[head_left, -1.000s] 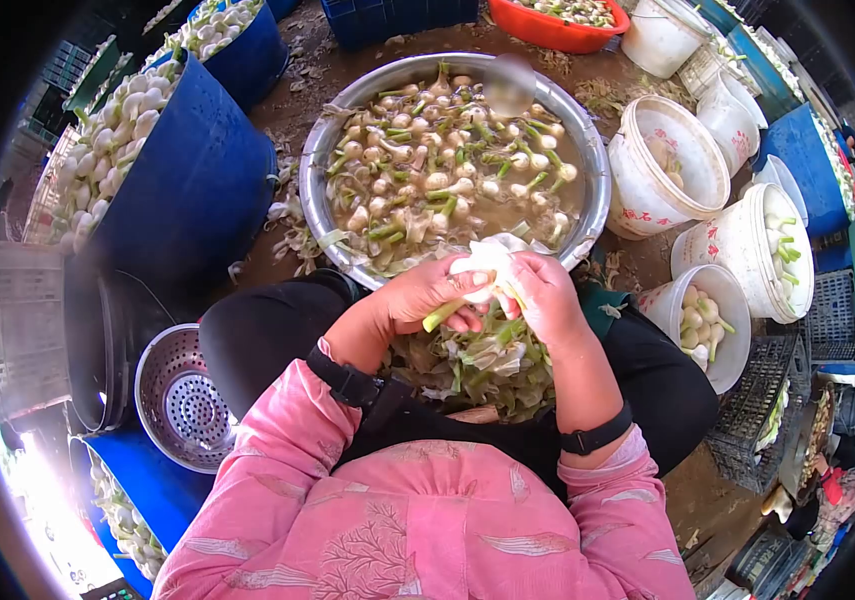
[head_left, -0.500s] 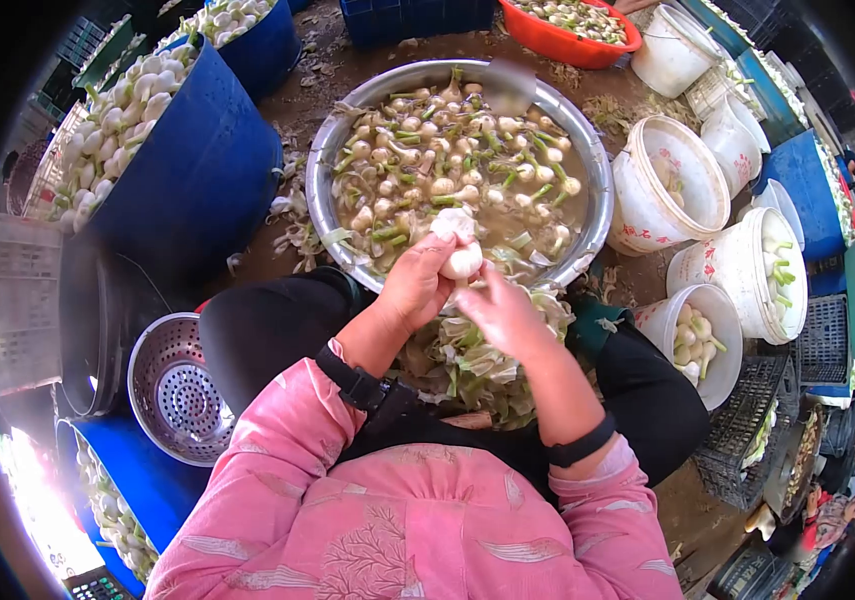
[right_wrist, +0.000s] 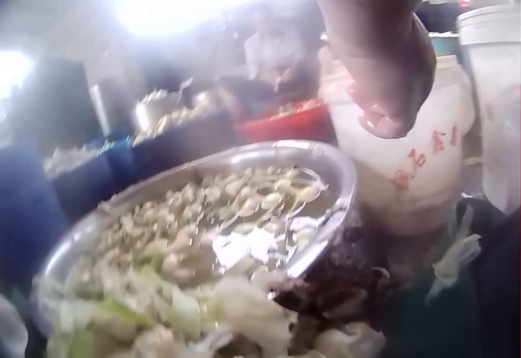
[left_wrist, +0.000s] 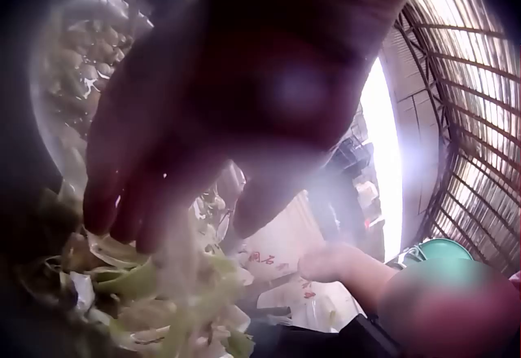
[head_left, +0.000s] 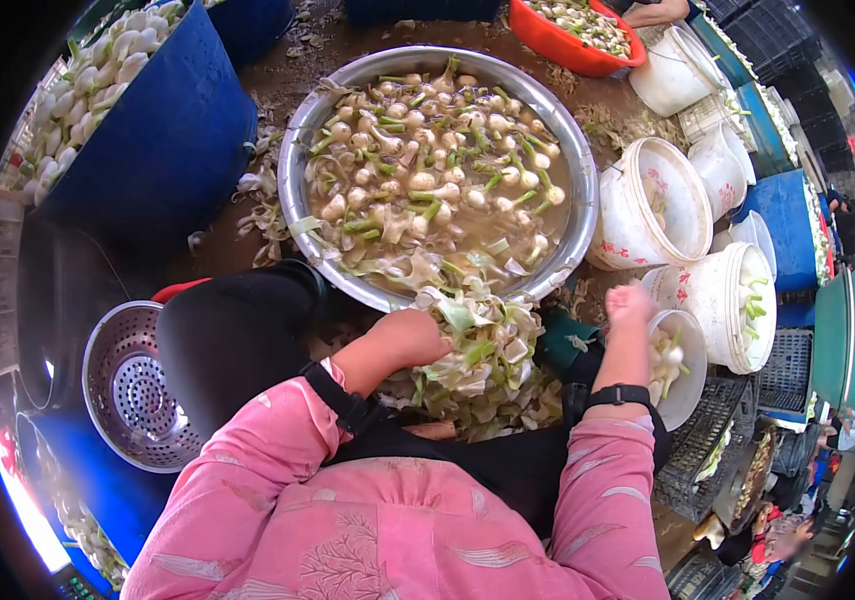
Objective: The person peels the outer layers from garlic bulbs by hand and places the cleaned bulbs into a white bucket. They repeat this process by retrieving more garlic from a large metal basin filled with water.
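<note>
My left hand (head_left: 409,338) is over the heap of pale green and white peels (head_left: 487,350) in front of my lap. In the left wrist view its fingers (left_wrist: 146,203) point down at the peels (left_wrist: 138,293), thumb apart, with a blurred pale strip below them. Off to the right, my right hand (head_left: 629,303) is raised with its fingers curled, near a small white bucket (head_left: 689,395) of garlic bulbs (head_left: 665,365). No bulb shows in it in the right wrist view. A large metal basin (head_left: 290,180) holds murky water and many garlic bulbs (head_left: 437,190) with green stems.
Blue tubs (head_left: 162,130) heaped with white bulbs stand at the left, above a metal colander (head_left: 97,375). White buckets (head_left: 612,235) and black crates (head_left: 692,490) line the right side. A red basin (head_left: 522,30) stands beyond, beside another person's arm (head_left: 659,12).
Both hands were together around a white garlic bulb. They have since parted: the left moved down to the peels, the right out to the small bucket. The bulb no longer shows between them.
</note>
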`<state>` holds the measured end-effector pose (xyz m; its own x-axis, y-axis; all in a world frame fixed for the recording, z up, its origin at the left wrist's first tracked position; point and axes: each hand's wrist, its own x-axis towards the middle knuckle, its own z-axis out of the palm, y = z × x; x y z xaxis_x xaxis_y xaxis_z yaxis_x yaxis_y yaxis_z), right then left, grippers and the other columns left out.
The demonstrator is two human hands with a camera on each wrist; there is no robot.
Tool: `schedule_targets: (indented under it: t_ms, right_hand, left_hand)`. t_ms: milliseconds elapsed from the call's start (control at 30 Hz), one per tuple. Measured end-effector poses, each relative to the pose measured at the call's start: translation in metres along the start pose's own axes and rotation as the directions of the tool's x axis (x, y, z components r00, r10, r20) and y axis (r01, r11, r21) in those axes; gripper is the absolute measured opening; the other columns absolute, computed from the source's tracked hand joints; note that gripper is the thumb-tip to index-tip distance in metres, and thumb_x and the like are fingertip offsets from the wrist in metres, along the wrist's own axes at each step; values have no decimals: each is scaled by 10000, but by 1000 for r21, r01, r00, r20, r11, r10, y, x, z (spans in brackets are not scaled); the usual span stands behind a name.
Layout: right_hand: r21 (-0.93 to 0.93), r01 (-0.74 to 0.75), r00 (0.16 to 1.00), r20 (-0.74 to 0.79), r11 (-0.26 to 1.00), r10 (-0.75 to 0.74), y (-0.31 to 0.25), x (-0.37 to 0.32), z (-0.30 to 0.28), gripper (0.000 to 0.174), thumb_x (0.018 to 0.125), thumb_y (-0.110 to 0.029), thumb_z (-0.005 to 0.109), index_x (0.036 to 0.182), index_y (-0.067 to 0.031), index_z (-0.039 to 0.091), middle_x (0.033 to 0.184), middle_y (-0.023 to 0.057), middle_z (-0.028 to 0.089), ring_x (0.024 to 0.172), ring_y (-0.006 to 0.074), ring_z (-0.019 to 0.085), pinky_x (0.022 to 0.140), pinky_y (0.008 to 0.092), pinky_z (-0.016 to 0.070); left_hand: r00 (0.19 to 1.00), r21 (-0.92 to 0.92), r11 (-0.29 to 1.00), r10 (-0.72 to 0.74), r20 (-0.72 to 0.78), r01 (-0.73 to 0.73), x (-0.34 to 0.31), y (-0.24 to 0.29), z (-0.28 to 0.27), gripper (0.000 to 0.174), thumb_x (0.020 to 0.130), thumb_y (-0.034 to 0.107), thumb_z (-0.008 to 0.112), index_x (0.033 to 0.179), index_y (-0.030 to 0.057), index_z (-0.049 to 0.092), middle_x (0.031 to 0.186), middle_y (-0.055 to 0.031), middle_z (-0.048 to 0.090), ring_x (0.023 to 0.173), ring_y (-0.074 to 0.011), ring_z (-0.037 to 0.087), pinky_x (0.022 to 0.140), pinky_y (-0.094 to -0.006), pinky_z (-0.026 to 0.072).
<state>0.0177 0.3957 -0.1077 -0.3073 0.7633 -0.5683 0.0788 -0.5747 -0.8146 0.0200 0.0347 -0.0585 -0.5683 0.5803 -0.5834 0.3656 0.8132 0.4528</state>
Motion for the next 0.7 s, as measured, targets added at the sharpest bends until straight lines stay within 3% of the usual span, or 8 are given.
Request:
schedule_targets:
  t_ms: [100, 233, 367, 500, 567, 600, 667, 700]
  right_hand:
    - [-535, 495, 858, 424, 684, -289, 56, 41, 47, 285, 784, -272, 483, 726, -15, 590, 554, 84, 507, 425, 180, 471, 485, 277, 416]
    - [-861, 509, 827, 488, 4, -279, 95, 63, 117, 455, 788, -407, 395, 862, -9, 602, 852, 213, 578, 832, 272, 568, 748, 365, 426]
    - [-964, 207, 819, 265, -168, -509, 157, 65, 160, 487, 766, -411, 438, 1022, -8, 531, 1027, 198, 526, 953, 336, 499, 847, 359, 381]
    - [-320, 766, 583, 711, -558, 392, 189, 83, 169, 277, 772, -235, 429, 885, -53, 605, 903, 158, 584, 853, 269, 564, 723, 373, 444]
    - [-543, 739, 651, 728, -400, 214, 149, 16, 176, 303, 765, -303, 487, 890, -48, 591, 903, 158, 583, 834, 290, 562, 726, 397, 439]
    - [-390, 799, 497, 857, -458, 137, 127, -17, 170, 374, 764, -359, 491, 895, -19, 575, 895, 185, 575, 837, 299, 558, 718, 408, 440]
    - [-627, 775, 627, 751, 72, -209, 127, -46, 155, 459, 789, -402, 466, 870, 43, 543, 708, 197, 572, 740, 308, 569, 651, 378, 456]
    - [-661, 504, 696, 692, 555, 192, 95, -85, 147, 433, 813, -386, 457, 908, 29, 535, 661, 117, 568, 632, 224, 571, 562, 322, 466]
  left_hand:
    - [976, -26, 981, -192, -101, 190, -1, 1, -14, 417, 782, 368, 446, 710, -10, 606, 703, -173, 584, 711, -305, 572, 646, -389, 447]
    - [966, -102, 984, -167, -197, 149, 4, -1, -21, 369, 761, 353, 480, 731, 3, 593, 704, -169, 574, 708, -324, 558, 624, -415, 438]
    - [973, -244, 970, -70, -218, 15, 21, -4, -13, 350, 756, 324, 493, 914, 20, 562, 839, -171, 563, 810, -314, 533, 700, -399, 420]
    - [943, -368, 930, -127, -308, 5, 34, -6, -13, 340, 749, 298, 502, 958, 33, 546, 852, -162, 557, 814, -306, 529, 708, -388, 420]
    - [945, -433, 901, -111, -308, -36, 42, -6, -11, 334, 743, 275, 512, 986, 48, 543, 849, -153, 557, 819, -301, 525, 727, -376, 416]
    - [945, -468, 883, -116, -305, -43, 42, -2, -15, 306, 735, 235, 531, 975, 46, 549, 830, -150, 564, 789, -296, 532, 707, -369, 422]
    - [901, -687, 726, -277, -335, -32, 47, 2, -18, 287, 705, 150, 585, 968, 40, 555, 695, -107, 557, 683, -169, 530, 624, -276, 431]
    - [895, -766, 636, -284, -345, -93, 50, -3, -16, 355, 711, 140, 598, 1039, 34, 514, 708, -52, 549, 671, -120, 510, 602, -245, 421]
